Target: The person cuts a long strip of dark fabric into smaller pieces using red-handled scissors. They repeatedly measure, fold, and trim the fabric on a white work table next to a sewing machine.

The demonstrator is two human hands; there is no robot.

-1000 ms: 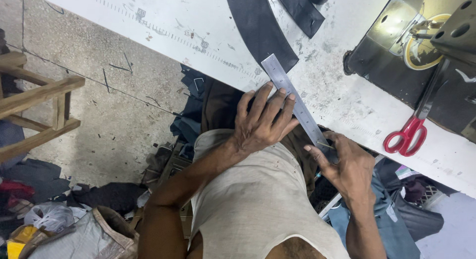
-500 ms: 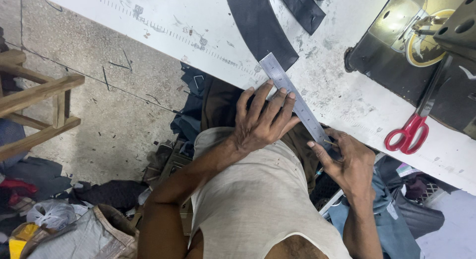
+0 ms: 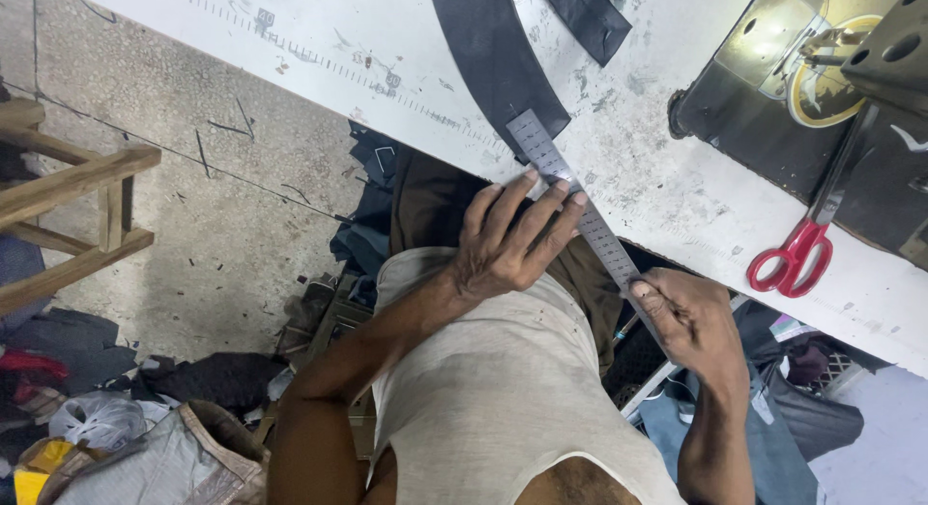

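Observation:
A steel ruler lies slanted over the front edge of the white worktable, its far end on a curved strip of black fabric. My left hand lies flat with fingers spread, fingertips pressing on the middle of the ruler. My right hand pinches the near end of the ruler, just off the table's edge. Brown cloth hangs below the edge under my left hand.
Red-handled scissors lie on the table at the right, beside a black sewing machine. A second black strip lies farther back. A wooden stool stands at the left; cloth scraps and bags litter the floor.
Both hands stay on the ruler; my right hand has slid slightly along its near end. The view has shifted a little.

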